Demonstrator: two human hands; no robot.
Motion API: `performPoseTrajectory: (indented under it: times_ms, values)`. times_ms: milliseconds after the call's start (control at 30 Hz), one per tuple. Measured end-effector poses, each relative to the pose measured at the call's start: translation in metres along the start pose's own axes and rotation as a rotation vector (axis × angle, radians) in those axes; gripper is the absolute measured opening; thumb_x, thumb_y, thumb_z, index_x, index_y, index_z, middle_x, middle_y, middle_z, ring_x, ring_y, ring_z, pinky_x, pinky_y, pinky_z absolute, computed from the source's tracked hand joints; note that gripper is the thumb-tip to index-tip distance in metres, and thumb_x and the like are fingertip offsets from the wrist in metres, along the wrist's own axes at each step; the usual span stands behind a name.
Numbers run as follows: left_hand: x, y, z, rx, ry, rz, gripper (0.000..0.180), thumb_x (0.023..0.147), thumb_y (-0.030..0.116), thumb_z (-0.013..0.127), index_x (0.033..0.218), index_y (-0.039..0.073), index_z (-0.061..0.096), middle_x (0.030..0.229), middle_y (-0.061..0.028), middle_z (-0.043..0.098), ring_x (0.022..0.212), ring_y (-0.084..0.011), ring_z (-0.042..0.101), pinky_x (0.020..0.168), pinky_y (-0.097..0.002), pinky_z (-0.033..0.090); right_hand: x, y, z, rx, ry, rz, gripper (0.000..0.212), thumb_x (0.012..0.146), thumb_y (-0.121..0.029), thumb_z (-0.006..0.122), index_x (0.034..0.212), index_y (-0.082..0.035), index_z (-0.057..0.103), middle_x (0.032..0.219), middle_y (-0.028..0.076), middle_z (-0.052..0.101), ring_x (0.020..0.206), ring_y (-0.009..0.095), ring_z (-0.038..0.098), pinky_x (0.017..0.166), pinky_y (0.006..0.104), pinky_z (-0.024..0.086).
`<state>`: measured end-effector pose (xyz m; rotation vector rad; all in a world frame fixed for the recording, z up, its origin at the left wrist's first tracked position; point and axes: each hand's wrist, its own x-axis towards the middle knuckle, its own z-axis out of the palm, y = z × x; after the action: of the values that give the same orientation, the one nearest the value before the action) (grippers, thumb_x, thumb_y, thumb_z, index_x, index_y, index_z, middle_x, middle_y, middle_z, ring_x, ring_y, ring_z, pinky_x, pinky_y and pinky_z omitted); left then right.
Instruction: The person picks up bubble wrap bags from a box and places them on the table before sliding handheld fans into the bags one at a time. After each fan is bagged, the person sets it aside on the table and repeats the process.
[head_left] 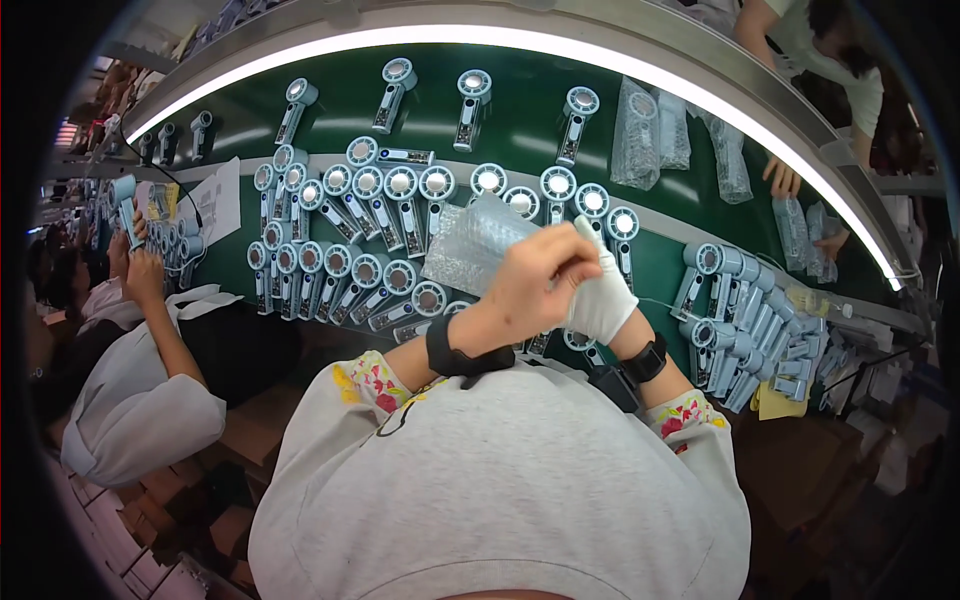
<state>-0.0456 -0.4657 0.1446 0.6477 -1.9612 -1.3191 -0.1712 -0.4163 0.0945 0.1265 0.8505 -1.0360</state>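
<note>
My bare left hand (537,283) is closed, its fingers curled together against my right hand. Whatever they pinch, if anything, is too small or hidden to name. A white glove covers my right hand (606,306); its visible fingers stretch upward, partly behind the left hand. Just beyond the left hand lies a clear bubble-wrap bag (462,243) with a pale blue item inside. Rows of pale blue handheld fans (403,184) with round heads lie around it on the green bench (530,120). Several fans nearest me are partly covered by my arms.
A lamp bar (480,36) arches over the bench. At the right are piled fans (745,320); bubble-wrapped ones (634,135) lie at the far right. A co-worker's hand (146,275) works at the left with a fan (126,205). Another person's hand (783,178) reaches in at upper right.
</note>
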Motion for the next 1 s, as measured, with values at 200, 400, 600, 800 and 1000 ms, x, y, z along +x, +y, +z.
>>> performPoseTrajectory:
  times_ms: [200,400,600,800,1000]
  values:
    - [-0.008,-0.044,-0.024,0.181,0.036,-0.047,0.010,0.082,0.006,0.058,0.090,0.001,0.056,0.081,-0.0070,0.056,0.075,-0.0183,0.055,0.067,-0.0281,0.043,0.095,-0.050,0.014,-0.330,-0.015,-0.197,0.037,0.079,-0.018,0.063,0.110,-0.001,0.053,0.102,0.012,0.060,0.089,0.019,0.058,0.078,0.0299,0.046]
    - [-0.012,-0.082,-0.047,0.194,0.047,-0.310,0.019,0.084,0.010,0.056,0.102,0.003,0.055,0.092,-0.0089,0.056,0.081,-0.0192,0.056,0.070,-0.0292,0.043,0.239,-0.115,-0.038,-0.889,0.499,-0.830,0.033,0.084,-0.023,0.059,0.108,-0.003,0.048,0.096,0.014,0.056,0.088,0.024,0.054,0.071,0.0311,0.046]
    - [-0.028,-0.083,-0.044,0.142,-0.064,-0.355,0.017,0.085,0.012,0.055,0.100,0.002,0.055,0.091,-0.0094,0.056,0.084,-0.0195,0.058,0.072,-0.0291,0.044,0.141,-0.119,-0.028,-0.481,0.196,-0.334,0.026,0.089,-0.032,0.054,0.077,-0.010,0.046,0.054,-0.003,0.037,0.041,0.008,0.032,0.037,0.0226,0.024]
    - [-0.033,-0.082,-0.027,0.175,-0.180,-0.274,0.015,0.084,0.012,0.055,0.096,0.003,0.056,0.090,-0.0107,0.056,0.084,-0.0250,0.058,0.073,-0.0329,0.046,-0.011,-0.078,-0.071,-0.440,0.476,-0.494,0.030,0.091,-0.034,0.049,0.071,-0.012,0.045,0.046,-0.008,0.026,0.033,0.005,0.023,0.032,0.0215,0.015]
    - [-0.022,-0.093,-0.008,0.310,-0.263,-0.087,0.015,0.083,0.013,0.056,0.095,0.003,0.056,0.088,-0.0108,0.055,0.085,-0.0262,0.056,0.073,-0.0349,0.045,-0.175,0.062,-0.203,0.007,1.178,-0.766,0.026,0.092,-0.030,0.048,0.072,-0.014,0.047,0.050,-0.007,0.032,0.036,0.004,0.026,0.034,0.0208,0.018]
